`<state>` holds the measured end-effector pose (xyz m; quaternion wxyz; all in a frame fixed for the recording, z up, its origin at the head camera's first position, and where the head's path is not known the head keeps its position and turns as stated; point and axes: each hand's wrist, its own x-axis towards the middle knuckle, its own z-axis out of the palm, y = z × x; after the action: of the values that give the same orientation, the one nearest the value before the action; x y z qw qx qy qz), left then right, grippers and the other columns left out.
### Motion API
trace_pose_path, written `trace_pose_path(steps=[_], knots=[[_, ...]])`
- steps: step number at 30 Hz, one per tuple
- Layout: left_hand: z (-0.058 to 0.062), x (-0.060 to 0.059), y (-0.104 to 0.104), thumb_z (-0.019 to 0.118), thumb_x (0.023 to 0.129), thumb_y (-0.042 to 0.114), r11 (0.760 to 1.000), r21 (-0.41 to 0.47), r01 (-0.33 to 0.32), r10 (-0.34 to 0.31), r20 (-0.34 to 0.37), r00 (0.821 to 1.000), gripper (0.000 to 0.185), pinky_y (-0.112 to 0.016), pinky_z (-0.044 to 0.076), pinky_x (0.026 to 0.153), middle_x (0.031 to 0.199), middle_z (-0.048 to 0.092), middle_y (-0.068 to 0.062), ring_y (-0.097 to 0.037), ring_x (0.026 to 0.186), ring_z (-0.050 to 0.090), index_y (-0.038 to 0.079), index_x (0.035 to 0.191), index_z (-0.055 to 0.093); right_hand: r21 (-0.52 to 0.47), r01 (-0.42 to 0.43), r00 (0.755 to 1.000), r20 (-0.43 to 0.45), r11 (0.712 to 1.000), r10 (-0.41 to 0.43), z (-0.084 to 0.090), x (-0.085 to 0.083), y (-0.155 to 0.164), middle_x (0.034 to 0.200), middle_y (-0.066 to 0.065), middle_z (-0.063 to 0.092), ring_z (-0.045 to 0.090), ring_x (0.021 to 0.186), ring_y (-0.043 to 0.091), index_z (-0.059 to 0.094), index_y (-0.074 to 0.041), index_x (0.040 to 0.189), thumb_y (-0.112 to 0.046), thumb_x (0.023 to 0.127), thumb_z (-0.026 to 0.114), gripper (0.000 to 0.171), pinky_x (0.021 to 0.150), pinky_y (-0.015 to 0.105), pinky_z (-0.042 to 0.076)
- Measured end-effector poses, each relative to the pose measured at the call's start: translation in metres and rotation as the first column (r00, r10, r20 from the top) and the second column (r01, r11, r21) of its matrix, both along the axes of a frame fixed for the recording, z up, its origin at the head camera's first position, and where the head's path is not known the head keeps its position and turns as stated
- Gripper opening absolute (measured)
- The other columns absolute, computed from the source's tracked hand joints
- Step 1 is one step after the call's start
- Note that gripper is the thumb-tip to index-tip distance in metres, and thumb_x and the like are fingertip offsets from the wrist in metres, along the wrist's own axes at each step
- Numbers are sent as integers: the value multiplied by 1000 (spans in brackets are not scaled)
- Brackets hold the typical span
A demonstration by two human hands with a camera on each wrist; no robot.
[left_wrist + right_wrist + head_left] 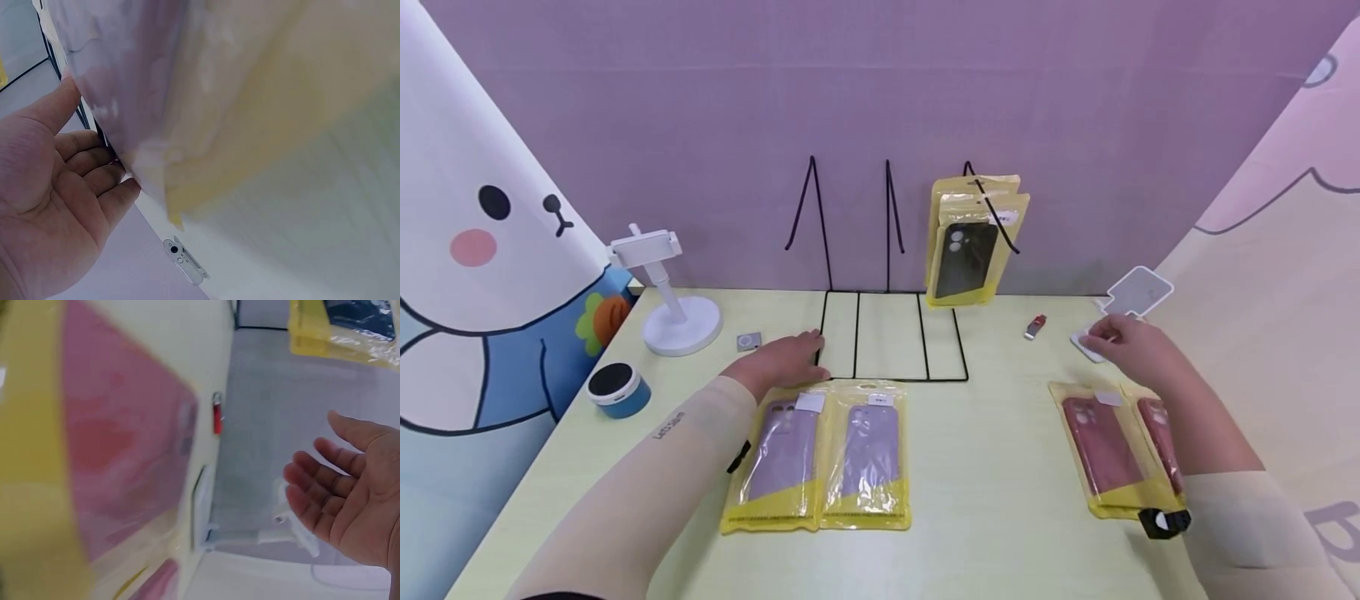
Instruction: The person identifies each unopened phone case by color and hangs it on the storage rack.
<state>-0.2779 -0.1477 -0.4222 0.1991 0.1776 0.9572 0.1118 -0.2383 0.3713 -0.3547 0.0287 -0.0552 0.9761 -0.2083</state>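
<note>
My left hand (788,357) lies flat and relaxed on the table. It is beside the front left corner of the black wire rack (887,333), just above two purple phone cases in yellow packets (820,454). In the left wrist view the left hand (69,187) is open and empty, with a purple packet (156,81) blurred close by. My right hand (1126,340) hovers at the white base of a small stand (1086,343), above two red cased packets (1105,450). The right wrist view shows the right hand (337,494) loosely spread and holding nothing.
Dark phone cases in yellow packets (973,246) hang on the rack's right prong. A red USB stick (1035,327) lies between the rack and my right hand. On the left stand a white phone holder (673,312), a blue round speaker (617,389) and a small grey square (748,342).
</note>
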Motion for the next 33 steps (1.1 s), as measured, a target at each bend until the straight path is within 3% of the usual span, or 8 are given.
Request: trace_pose_path(steps=[3,7,14,21,27,30,33], knots=[[0,-1,1,55,99,44,1000,-2,-2,2,1,1000,76,-50,18,122,163,14,-18,-38,149,17,5,156,22,37,-20,998,59,999,18,-10,4,8,106,20,66,61,94,33,60,0,114,-46,97,57,50,73,40,51],[-1,-1,0,55,99,44,1000,0,2,-2,0,1000,76,-51,19,122,163,14,-18,-38,149,18,5,156,22,70,-31,979,201,997,16,-21,11,16,124,28,57,57,107,42,52,3,128,-49,94,61,63,82,53,54],[-2,-2,-2,55,99,45,1000,-2,-12,12,0,1000,76,-51,19,122,163,14,-17,-37,150,17,7,156,23,94,-54,938,345,994,18,-41,17,22,141,35,41,46,122,52,33,3,147,-44,91,65,80,94,67,45],[-3,-2,-1,55,98,45,1000,-1,1,-1,-13,1000,76,-51,20,122,163,16,-18,-37,149,19,6,155,25,185,-133,941,333,974,65,-59,11,24,126,33,55,56,108,43,45,8,138,-38,92,65,68,92,63,48],[-2,-3,0,55,98,45,1000,-6,-14,14,3,1000,77,-51,19,122,164,14,-16,-37,149,18,7,156,22,256,-211,951,278,943,137,-66,6,27,112,26,62,58,97,38,59,4,126,-37,87,70,58,84,56,51],[-2,-2,-1,55,99,44,1000,0,-7,7,0,1000,76,-52,20,122,163,14,-17,-38,149,18,6,156,22,276,-242,948,270,930,167,-67,5,27,118,27,61,56,104,42,62,3,124,-38,88,69,55,90,59,48],[-3,-1,-2,55,99,44,1000,3,3,-3,-4,1000,76,-52,20,122,163,14,-18,-38,149,19,6,156,23,247,-235,943,291,940,159,-67,6,26,126,32,55,52,110,45,58,5,128,-38,89,68,59,95,62,45]])
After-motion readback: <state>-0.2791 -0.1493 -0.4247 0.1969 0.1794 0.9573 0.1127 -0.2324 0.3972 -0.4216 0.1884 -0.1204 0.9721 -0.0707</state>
